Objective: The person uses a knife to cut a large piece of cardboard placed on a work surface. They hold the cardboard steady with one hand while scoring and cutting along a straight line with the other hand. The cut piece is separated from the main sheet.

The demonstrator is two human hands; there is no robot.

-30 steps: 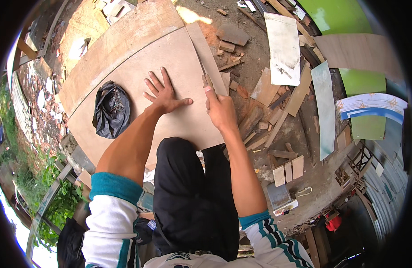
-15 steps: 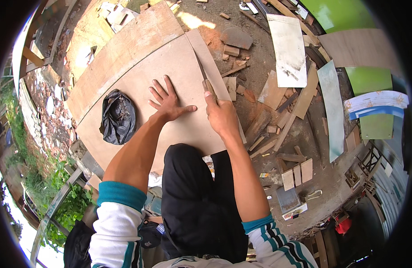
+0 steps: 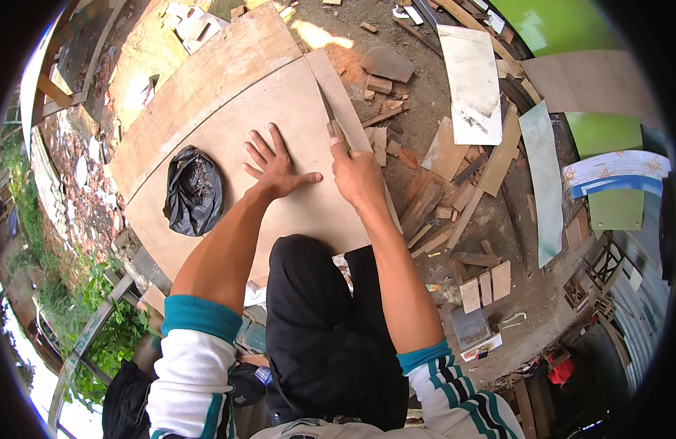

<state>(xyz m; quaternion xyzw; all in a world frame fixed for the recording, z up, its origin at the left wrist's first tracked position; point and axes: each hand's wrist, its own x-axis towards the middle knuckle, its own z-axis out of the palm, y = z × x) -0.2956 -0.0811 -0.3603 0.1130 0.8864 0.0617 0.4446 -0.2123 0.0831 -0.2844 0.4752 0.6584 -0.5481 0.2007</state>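
A thin brown board [image 3: 235, 132] lies in front of me, and my black-trousered knee [image 3: 301, 252] presses at its near edge. My left hand [image 3: 277, 167] rests flat on the board with fingers spread. My right hand [image 3: 358, 175] is wrapped round the wooden handle [image 3: 339, 135] of a knife, thumb along the top. The knife's long narrow blade [image 3: 326, 104] points away from me along the line between the board and a narrow strip [image 3: 336, 84] on its right. Its teeth, if any, cannot be made out. A black plastic bag [image 3: 193, 192] of small nail-like pieces sits left of my left hand.
Wood offcuts [image 3: 426, 208] and broken pieces litter the ground on the right. Beyond them lie a white panel [image 3: 469, 84] and a pale, narrow panel [image 3: 543, 183]. A metal rail [image 3: 85, 351] and green plants [image 3: 118, 329] stand at lower left.
My right hand has slid slightly forward and left with the knife, along the board's right side. My left hand and the black bag have stayed put.
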